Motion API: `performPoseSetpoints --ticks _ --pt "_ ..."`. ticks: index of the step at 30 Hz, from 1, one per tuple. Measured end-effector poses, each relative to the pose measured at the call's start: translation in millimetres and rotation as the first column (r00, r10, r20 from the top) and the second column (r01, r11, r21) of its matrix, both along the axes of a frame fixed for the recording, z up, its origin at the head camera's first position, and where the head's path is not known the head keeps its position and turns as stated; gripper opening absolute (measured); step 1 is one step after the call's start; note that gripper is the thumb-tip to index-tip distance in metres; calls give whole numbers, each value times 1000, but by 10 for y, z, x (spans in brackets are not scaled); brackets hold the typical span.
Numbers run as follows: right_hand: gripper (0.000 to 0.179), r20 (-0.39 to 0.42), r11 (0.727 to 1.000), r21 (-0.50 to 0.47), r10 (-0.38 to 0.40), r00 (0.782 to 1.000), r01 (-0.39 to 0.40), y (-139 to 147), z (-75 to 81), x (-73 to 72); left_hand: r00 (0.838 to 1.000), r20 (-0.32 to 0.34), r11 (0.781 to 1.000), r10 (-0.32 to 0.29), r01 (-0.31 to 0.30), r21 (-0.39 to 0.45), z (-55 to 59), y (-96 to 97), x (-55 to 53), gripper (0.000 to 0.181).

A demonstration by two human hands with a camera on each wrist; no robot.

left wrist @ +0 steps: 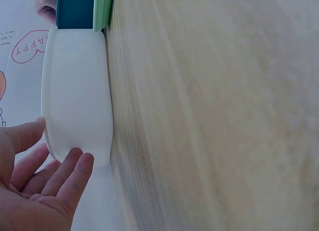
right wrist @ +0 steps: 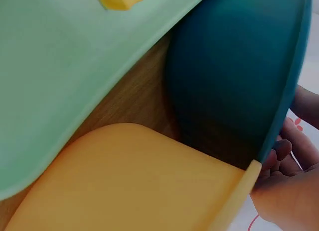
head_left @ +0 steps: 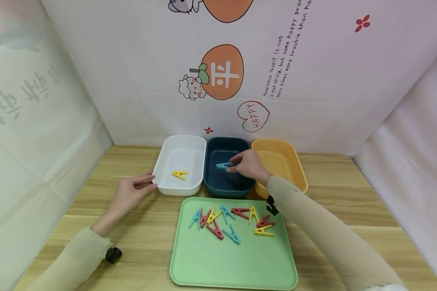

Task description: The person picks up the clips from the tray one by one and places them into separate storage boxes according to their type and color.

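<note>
Above the dark blue bin [head_left: 227,190], my right hand [head_left: 253,166] pinches a light blue clothespin [head_left: 223,165] between thumb and fingertips. In the right wrist view that hand [right wrist: 294,166] is partly hidden behind the bin's rim, and the clothespin is out of sight. My left hand [head_left: 129,193] rests its fingertips at the left side of the white bin [head_left: 178,191]. The left wrist view shows its fingers [left wrist: 70,171] fairly straight against the bin's end wall. A yellow clothespin [head_left: 180,174] lies inside the white bin.
A light green tray [head_left: 233,266] lies in front of the bins, with several red, yellow and blue clothespins [head_left: 232,234] on its far half. The yellow-orange bin [head_left: 276,161] stands right of the dark blue one, under my right wrist. Printed cloth [head_left: 149,81] hangs behind the wooden table [head_left: 142,250].
</note>
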State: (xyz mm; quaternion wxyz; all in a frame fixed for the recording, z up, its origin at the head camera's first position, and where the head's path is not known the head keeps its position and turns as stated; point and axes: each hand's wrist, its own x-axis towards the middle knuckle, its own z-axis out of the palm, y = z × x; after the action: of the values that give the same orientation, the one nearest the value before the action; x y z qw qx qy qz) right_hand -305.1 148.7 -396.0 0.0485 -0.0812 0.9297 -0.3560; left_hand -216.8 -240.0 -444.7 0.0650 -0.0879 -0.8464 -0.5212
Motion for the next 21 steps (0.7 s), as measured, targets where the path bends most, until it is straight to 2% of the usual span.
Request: performPoseSetpoints --ticks 12,21 --pt "31 -6 1000 14 20 1000 -20 -29 -75 -54 1000 3 1000 0 0 15 -12 -2 10 40" --pt "41 1 996 88 18 1000 -18 -81 -55 -79 1000 -3 1000 -4 4 26 -18 3 -2 40"
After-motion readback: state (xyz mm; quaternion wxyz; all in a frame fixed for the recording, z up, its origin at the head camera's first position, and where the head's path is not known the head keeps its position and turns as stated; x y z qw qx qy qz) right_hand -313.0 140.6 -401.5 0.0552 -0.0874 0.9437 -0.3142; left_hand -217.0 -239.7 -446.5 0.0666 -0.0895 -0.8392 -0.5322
